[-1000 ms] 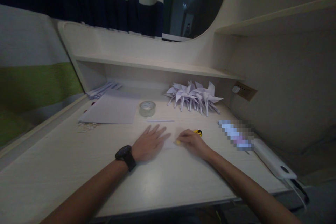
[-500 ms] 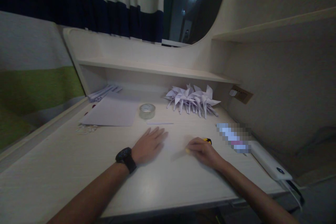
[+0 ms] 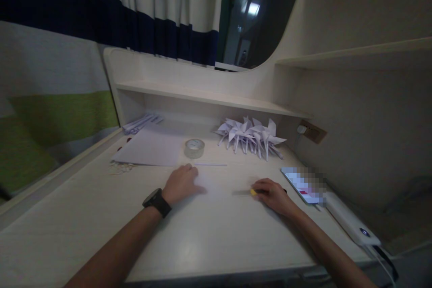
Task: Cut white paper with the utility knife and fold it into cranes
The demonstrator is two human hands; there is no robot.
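1. Head view, hands: the left hand (image 3: pixel 181 183) lies palm down on a pale sheet of paper (image 3: pixel 216 187) on the desk (image 3: pixel 209 238); a second ago its fingers were spread flat, now they are curled in loosely, knuckles raised, gripping nothing that shows; a black watch (image 3: pixel 156 202) sits on that wrist

2. Head view, right side: the right hand (image 3: pixel 272 194) is closed around a yellow-tipped cutter (image 3: pixel 253 192), whose blade end points left over the sheet; over the last second this hand has slid to the right along the paper and away from the left hand, so the two now lie well apart; I judge that a stroke along the sheet has been drawn toward the right, though the cut itself is too dim to see

3. Head view, surroundings: a thin paper strip (image 3: pixel 210 164) lies just beyond the left hand; behind it stands a tape roll (image 3: pixel 194 148), with a stack of plain sheets (image 3: pixel 150 150) to its left and a cluster of folded paper pinwheels (image 3: pixel 251 135) to its right under the shelf (image 3: pixel 209 96); a blurred phone (image 3: pixel 303 184) and a white power bank (image 3: pixel 351 222) lie beside the right hand
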